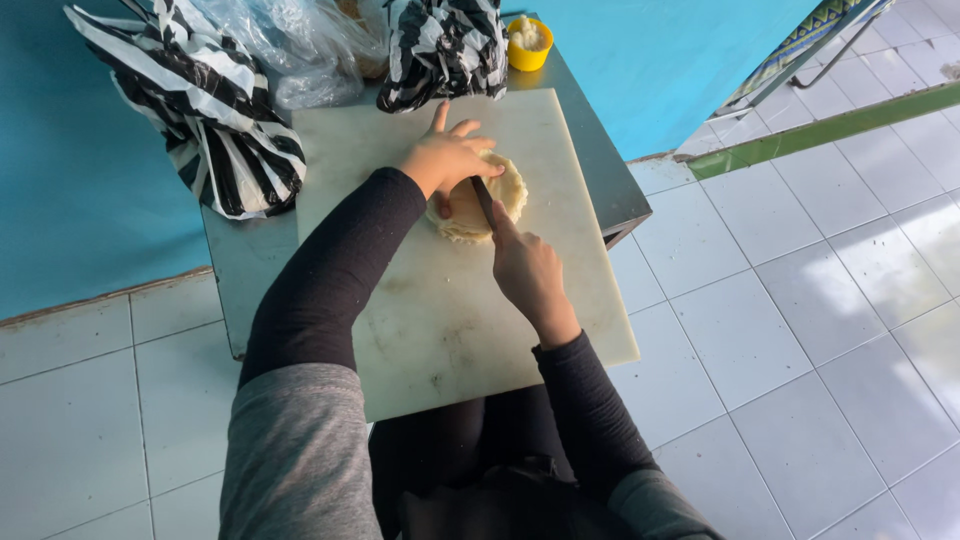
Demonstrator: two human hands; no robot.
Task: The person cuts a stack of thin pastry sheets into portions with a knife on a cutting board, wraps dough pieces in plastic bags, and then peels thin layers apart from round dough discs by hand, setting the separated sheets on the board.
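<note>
From the head camera we look down on a small grey metal bench (620, 190) set against a turquoise wall, with a large off-white plastic cutting board (440, 320) covering most of it. At the middle of the board's far half lies a stack of pale, round, flat dough sheets (505, 190). Our left hand (445, 158) rests on the stack's left part, fingers spread and pressing down to steady it. Our right hand (528, 270) is curled tight around the handle of a dark-bladed knife (483, 200), forefinger laid along its back. The blade's long axis runs from near to far, tilted slightly left, across the middle of the stack, so the stack lies just beyond the right grip, with the left hand touching it and nearer. At the bench's far left slump black-and-white striped plastic bags (215, 110), and a clear plastic bag (300, 50). A small yellow round tub (527, 45) stands at the far edge.
</note>
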